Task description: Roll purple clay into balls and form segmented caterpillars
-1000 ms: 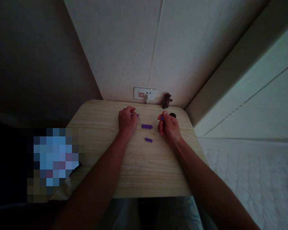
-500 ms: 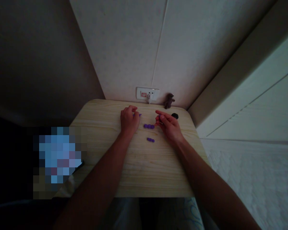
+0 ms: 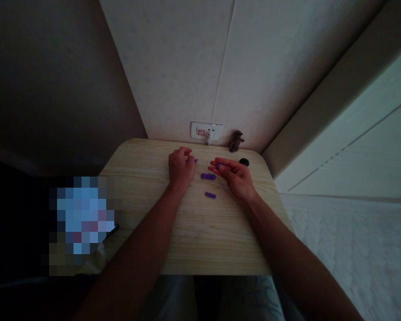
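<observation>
My left hand (image 3: 181, 167) rests on the wooden table, its fingers curled round a purple piece (image 3: 196, 160) whose thin tip sticks out past the thumb. Most of that piece is hidden. My right hand (image 3: 235, 176) pinches a small purple ball (image 3: 219, 166) between thumb and fingers, above the tabletop. Between the hands lies a row of purple balls (image 3: 208, 176) pressed side by side. Nearer to me is a shorter row of smaller purple balls (image 3: 210, 195). Both rows look like modelling clay, and neither is touched by a hand.
The wooden table (image 3: 217, 240) meets a wall with a socket plate (image 3: 198, 130) holding a plug. A small dark brown figure (image 3: 235, 141) stands by the wall. A round black object (image 3: 244, 162) lies beyond my right hand. A blurred bright screen (image 3: 83, 214) is at left.
My right hand's fingers have shifted slightly left and turned, so the purple ball now shows more plainly at the fingertips. My left hand and the rows of balls have stayed in place.
</observation>
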Available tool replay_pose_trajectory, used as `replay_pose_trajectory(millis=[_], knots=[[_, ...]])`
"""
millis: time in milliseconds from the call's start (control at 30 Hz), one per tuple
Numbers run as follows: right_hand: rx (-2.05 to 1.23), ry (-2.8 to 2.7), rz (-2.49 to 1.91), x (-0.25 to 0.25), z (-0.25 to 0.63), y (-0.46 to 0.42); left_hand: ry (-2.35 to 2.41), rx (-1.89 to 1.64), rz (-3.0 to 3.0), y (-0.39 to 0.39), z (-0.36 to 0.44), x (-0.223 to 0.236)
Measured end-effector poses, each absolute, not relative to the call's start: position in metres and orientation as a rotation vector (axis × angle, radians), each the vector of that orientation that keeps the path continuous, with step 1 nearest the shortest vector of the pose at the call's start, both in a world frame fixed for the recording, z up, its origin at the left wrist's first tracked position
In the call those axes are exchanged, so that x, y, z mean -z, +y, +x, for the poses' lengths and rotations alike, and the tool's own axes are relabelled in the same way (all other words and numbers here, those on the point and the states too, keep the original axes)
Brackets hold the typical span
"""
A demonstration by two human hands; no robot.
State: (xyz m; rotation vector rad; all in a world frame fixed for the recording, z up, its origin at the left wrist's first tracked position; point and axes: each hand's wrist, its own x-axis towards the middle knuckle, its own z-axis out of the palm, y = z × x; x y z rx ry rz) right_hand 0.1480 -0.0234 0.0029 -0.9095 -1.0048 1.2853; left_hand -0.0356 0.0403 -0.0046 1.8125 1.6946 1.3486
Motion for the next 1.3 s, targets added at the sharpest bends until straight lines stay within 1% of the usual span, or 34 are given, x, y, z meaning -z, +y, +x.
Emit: replay_pose_trajectory(millis=[133, 300, 433, 600, 733, 867, 1000, 1100, 1233, 1300], knots=[[-1.225, -1.03, -0.982, -0.009, 0.146, -0.025, 1.615, -1.51, 1.787, 0.038, -0.035, 0.001], [-1.019, -1.144, -1.06, -0.014, 0.142, -0.027, 1.383, -1.67, 1.772, 0.019, -0.024, -0.016], [-0.927, -1.192, -0.947, -0.025, 0.128, -0.034, 1.043, -1.617, 1.655, -0.001, -0.001, -0.032], [-0.704, -1.442, -0.987, -0.048, 0.108, -0.055, 0.765, -1.459, 1.06, -0.006, 0.024, -0.062], [-0.652, -1.577, -0.938, -0.069, 0.105, -0.071, 0.635, -1.349, 0.771, -0.002, 0.029, -0.097], [-0.532, -1.64, -0.85, -0.098, 0.114, -0.059, 0.486, -1.359, 0.834, -0.005, 0.047, -0.119], [-0.345, -1.65, -0.863, -0.129, 0.132, -0.013, 0.331, -1.425, 1.068, -0.009, 0.07, -0.131], [-0.252, -1.714, -0.919, -0.14, 0.137, 0.011, 0.257, -1.42, 1.151, -0.005, 0.064, -0.148], [-0.183, -1.949, -0.817, -0.138, 0.118, -0.004, 0.498, -1.239, 1.071, 0.013, 0.027, -0.175], [-0.186, -2.063, -0.703, -0.135, 0.104, -0.019, 0.538, -1.271, 1.142, 0.025, 0.011, -0.181]])
